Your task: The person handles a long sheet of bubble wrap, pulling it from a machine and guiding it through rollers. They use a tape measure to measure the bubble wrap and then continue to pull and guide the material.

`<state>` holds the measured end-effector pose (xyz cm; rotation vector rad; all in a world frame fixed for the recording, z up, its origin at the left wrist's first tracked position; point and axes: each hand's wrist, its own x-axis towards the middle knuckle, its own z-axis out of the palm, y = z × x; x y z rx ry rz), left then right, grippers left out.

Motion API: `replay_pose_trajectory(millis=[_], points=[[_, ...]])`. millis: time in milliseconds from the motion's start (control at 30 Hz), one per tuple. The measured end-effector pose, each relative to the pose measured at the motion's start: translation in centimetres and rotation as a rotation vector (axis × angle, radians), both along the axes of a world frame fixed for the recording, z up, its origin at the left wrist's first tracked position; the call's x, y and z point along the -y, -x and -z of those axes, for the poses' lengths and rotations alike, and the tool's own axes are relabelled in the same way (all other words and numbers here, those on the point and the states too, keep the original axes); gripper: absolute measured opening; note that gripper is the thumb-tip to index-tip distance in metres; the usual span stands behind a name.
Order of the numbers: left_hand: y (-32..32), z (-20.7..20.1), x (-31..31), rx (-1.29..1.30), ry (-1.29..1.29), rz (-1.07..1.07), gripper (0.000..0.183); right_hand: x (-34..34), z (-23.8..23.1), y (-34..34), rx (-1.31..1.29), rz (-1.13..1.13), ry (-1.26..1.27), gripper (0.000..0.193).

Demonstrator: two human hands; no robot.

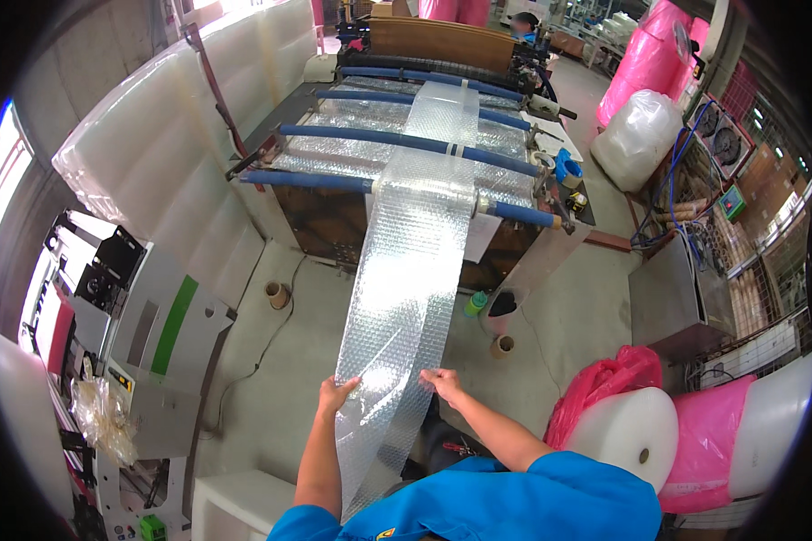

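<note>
A long clear strip of bubble wrap [410,270] runs from the roller machine [406,144] down toward me. My left hand [336,394] grips the strip's left edge. My right hand [442,382] grips its right edge. The strip hangs on below my hands, in front of my blue shirt. Blue rollers [334,135] carry wider bubble film across the top of the machine.
A grey and white machine with a green stripe [144,352] stands at my left. Rolls in pink and white wrapping [695,433] lie at my right. Two tape cores [277,294] and a green bottle [475,303] sit on the concrete floor. A clear plastic bag [636,135] stands far right.
</note>
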<state>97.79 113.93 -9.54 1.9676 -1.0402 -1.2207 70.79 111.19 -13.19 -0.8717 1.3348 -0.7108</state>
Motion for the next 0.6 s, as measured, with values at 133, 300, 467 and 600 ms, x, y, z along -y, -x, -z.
replay_pose_trajectory(millis=[133, 300, 467, 600], points=[[0.6, 1.3, 5.2, 0.066, 0.025, -0.017, 0.049, 5.0, -1.2, 0.3, -0.036, 0.028, 0.037, 0.026], [2.2, 0.1, 11.5, 0.062, 0.046, 0.021, 0.050, 11.1, -1.1, 1.4, -0.105, 0.026, 0.164, 0.023], [3.4, -2.8, 16.9, -0.031, -0.043, 0.064, 0.049, 16.0, -3.2, 2.2, 0.009, 0.125, 0.200, 0.024], [2.8, -2.6, 16.7, -0.014, -0.116, 0.157, 0.048, 16.5, -5.0, 1.6, 0.096, 0.224, 0.148, 0.021]])
